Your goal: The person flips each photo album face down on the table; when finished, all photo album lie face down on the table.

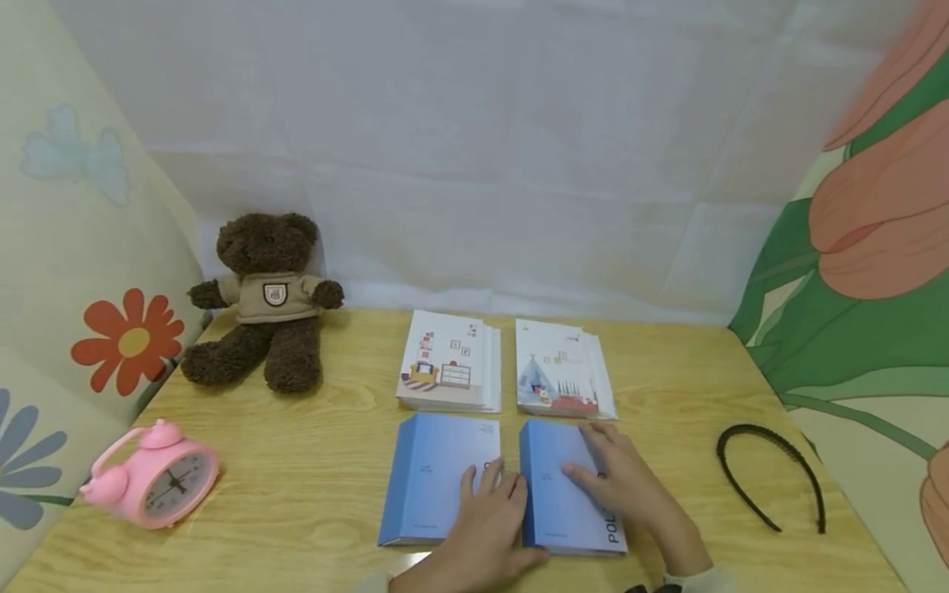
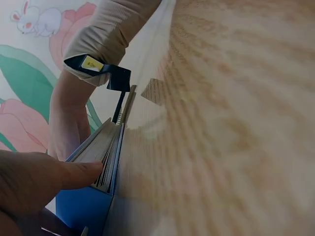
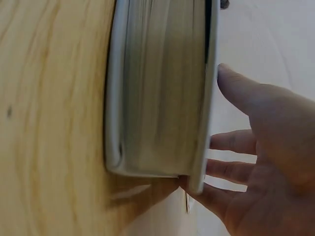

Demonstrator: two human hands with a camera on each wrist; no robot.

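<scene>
Two blue books lie side by side at the front of the wooden table (image 1: pixel 311 469). My left hand (image 1: pixel 485 515) rests with its fingers flat on the right edge of the left blue book (image 1: pixel 433 478). Its thumb (image 2: pixel 74 174) touches the front page edge of the right blue book (image 2: pixel 86 206). My right hand (image 1: pixel 619 482) lies flat on the cover of the right blue book (image 1: pixel 556 506). In the right wrist view, the right hand (image 3: pixel 266 147) has its fingers spread beside that book's page edge (image 3: pixel 157 88).
Two white illustrated books (image 1: pixel 448 358) (image 1: pixel 559 366) lie just behind the blue ones. A brown teddy bear (image 1: pixel 267 305) sits at the back left, and a pink alarm clock (image 1: pixel 159 486) stands front left. A black headband (image 1: pixel 771 478) lies at the right. Patterned fabric walls enclose the table.
</scene>
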